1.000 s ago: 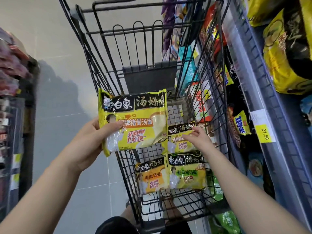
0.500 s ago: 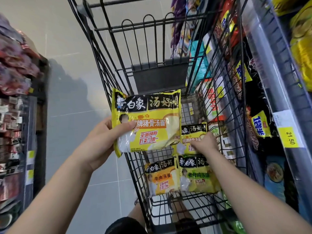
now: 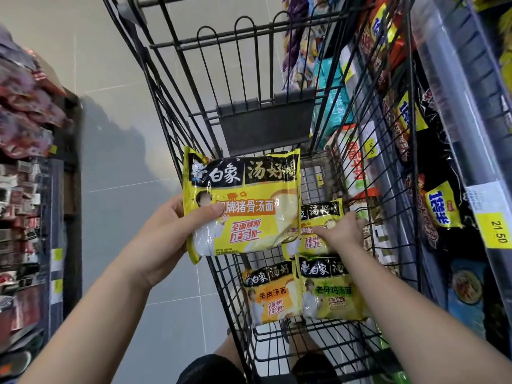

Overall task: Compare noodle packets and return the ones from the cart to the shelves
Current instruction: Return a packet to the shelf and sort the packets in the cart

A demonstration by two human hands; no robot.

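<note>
Setting: grey tiled floor (image 3: 116,106) of a shop aisle, with a black wire cart (image 3: 249,45) in the middle, seen from above.
Cart: its wire basket narrows toward the far end, and a grey flap (image 3: 266,126) stands across it above the basket floor.
Left hand: the left hand (image 3: 163,234) grips a yellow noodle packet at its left edge, with the thumb laid across the front and the fingers behind it.
Held packet: the held packet (image 3: 249,206) is raised over the cart's left rim, facing the camera. It has a black band of white and yellow lettering on top and an orange strip below.
Right hand: the right hand (image 3: 342,231) reaches down into the basket and takes hold of a second packet, thumb across its face and fingers bent over its right part.
Second packet: the second packet (image 3: 321,217) has the same design as the held one. It sits inside the basket, its left side hidden behind the held packet.
Near packets: two more lie side by side nearer the camera, an orange-banded packet (image 3: 270,295) on the left and a green-lettered packet (image 3: 329,295) on the right. The right forearm partly covers the green-lettered one.
Right shelf: the right shelf (image 3: 454,112) runs just beside the cart and holds black and yellow packets (image 3: 440,209). A yellow price label (image 3: 496,231) on its edge reads 21.50.
Left shelf: the left shelf (image 3: 73,167) carries blurred red and pink goods (image 3: 25,120).
</note>
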